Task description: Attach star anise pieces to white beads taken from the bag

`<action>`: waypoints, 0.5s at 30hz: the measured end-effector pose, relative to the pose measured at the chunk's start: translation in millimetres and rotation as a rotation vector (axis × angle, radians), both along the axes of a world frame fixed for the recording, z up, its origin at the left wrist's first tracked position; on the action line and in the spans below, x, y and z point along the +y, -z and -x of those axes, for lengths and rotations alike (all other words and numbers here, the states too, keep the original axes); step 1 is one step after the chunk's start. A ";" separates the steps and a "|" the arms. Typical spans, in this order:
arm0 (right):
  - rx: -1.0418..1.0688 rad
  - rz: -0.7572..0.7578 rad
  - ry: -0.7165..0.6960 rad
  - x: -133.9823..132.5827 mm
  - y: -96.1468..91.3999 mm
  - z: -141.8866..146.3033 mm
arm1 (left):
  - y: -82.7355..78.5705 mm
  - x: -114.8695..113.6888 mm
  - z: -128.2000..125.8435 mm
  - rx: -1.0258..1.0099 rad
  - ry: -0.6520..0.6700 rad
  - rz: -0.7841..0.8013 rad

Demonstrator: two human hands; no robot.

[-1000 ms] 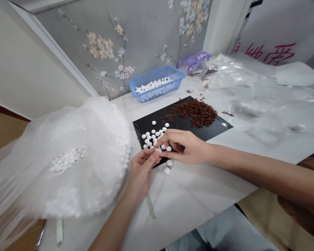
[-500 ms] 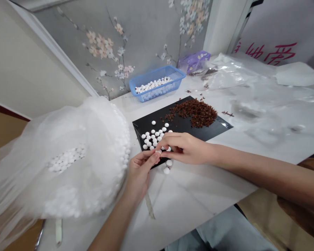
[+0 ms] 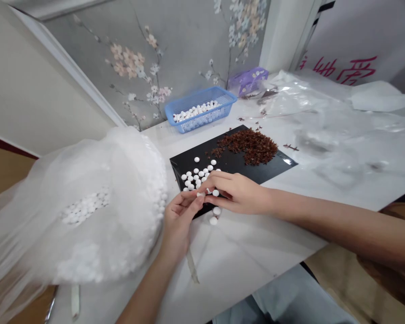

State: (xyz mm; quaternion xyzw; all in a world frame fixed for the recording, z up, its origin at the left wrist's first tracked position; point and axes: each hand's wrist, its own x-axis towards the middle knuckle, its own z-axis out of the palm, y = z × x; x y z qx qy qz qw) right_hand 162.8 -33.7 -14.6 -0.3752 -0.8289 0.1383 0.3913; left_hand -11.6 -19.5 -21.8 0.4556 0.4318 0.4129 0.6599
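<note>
A black mat (image 3: 276,164) lies on the white table. On it sit several small white round pieces (image 3: 197,172) and a heap of brown star anise (image 3: 251,145). My left hand (image 3: 178,216) and my right hand (image 3: 236,191) meet at the mat's near corner, fingertips together on one white piece. Whether both hands grip it I cannot tell exactly; both pinch at it. Two white pieces (image 3: 215,215) lie just off the mat beside my hands.
A large clear bag (image 3: 77,207) full of white pieces fills the left. A blue basket (image 3: 175,108) with white pieces stands at the back by the flowered wall. Crumpled clear plastic (image 3: 324,117) covers the right side. A purple pack (image 3: 248,77) sits behind.
My hands have stayed together at the mat's corner, shifting slightly left and up in view; the fingers have worked on a white piece.
</note>
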 end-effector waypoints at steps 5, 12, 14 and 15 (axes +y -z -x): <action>-0.007 0.025 0.041 2.2 -0.4 -0.9 | -0.4 -0.6 0.1 0.028 0.005 -0.071; 0.036 -0.086 0.002 1.1 7.5 0.8 | -0.8 -0.9 0.3 0.092 -0.040 -0.129; 0.053 -0.095 -0.002 -0.5 10.9 4.2 | 0.5 -1.1 0.9 0.109 -0.047 -0.121; 0.061 -0.092 0.003 -1.0 12.0 5.5 | 1.1 -1.2 1.0 0.115 -0.047 -0.117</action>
